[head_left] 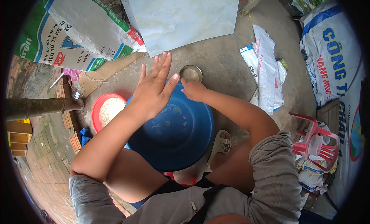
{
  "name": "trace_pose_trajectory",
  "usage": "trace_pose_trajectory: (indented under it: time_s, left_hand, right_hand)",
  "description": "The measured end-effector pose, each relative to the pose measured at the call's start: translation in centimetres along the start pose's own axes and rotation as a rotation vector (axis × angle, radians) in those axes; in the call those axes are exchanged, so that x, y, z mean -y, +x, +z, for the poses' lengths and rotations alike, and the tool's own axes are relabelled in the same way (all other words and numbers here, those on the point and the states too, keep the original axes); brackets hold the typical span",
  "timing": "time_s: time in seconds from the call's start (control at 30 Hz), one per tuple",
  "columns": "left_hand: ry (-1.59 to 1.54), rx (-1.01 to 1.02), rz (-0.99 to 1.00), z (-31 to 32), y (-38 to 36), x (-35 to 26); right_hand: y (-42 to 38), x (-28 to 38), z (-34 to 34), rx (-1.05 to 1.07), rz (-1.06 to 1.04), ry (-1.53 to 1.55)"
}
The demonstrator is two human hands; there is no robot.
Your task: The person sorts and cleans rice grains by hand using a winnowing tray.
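Note:
A wide blue plastic basin [165,147] stands between my legs, with wet-looking spots and a few small coloured marks on its inside. My left hand [154,87] is raised over the basin's far left side, fingers stretched out and holding nothing. At the far right rim, my right hand [194,90] has its fingers curled on the basin's edge. Just beyond that hand sits a small metal bowl [200,73] with pale grain-like contents. A red basin [95,115], holding whitish grains [111,109], is left of the blue one, partly behind my left forearm.
A marbled pale panel [185,20] lies ahead, beside a printed feed sack [83,35]. Flattened white sacks [266,73] are on the floor to the right. Farther right are a red plastic chair [318,143] and large sacks [331,50]. A bamboo pole [42,108] juts in from the left.

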State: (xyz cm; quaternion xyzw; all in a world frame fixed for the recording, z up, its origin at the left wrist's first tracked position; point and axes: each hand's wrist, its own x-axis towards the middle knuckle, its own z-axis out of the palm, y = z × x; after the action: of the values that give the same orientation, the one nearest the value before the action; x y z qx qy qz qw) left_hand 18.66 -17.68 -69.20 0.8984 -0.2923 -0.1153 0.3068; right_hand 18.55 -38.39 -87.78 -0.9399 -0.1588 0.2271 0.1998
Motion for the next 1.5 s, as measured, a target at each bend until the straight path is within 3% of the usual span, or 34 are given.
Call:
trace_pose_trajectory:
  time_s: [0.07, 0.13, 0.23, 0.37, 0.5, 0.57, 0.6, 0.7, 1.03, 1.23, 1.5]
  left_hand:
    - [0.059, -0.022, -0.030, 0.4, -0.6, -1.0]
    - [0.107, -0.028, 0.024, 0.6, -1.5, -2.5]
    - [0.147, 0.023, 0.067, 1.2, -3.6, -3.8]
    - [0.222, 0.005, 0.052, 0.3, -6.5, -5.3]
    - [0.288, 0.034, 0.018, -0.6, -10.3, -4.7]
    - [0.294, 0.052, -0.093, -1.7, -11.8, -3.8]
    - [0.318, 0.022, -0.131, -2.1, -12.6, -3.6]
    - [0.316, -0.025, -0.199, -3.2, -14.7, -3.2]
    - [0.233, -0.162, -0.138, -4.8, -21.7, -5.4]
    - [0.342, -0.168, -0.118, -4.6, -24.9, -5.7]
    - [0.444, -0.153, -0.039, -2.8, -23.6, -4.3]
  right_hand:
    - [0.8, -0.8, 1.1, -0.049, -0.035, 0.005]
    - [1.5, -2.1, 3.2, -0.247, -0.077, 0.037]
    - [2.0, -2.4, 3.0, -0.177, -0.062, 0.092]
    - [3.7, -1.5, 3.0, -0.243, -0.107, 0.033]
    - [2.1, 2.9, -0.6, -0.033, -0.019, -0.250]
    - [1.7, 4.9, -1.9, 0.240, 0.308, -0.427]
    - [1.5, 5.6, -2.5, 0.295, 0.361, -0.473]
    - [2.0, 5.5, -2.2, 0.327, 0.415, -0.457]
    - [-3.5, 6.5, -1.3, 0.295, 0.474, -0.521]
    - [-6.8, 7.1, 0.8, 0.248, 0.488, -0.500]
    - [-6.1, 7.5, 0.4, 0.202, 0.518, -0.479]
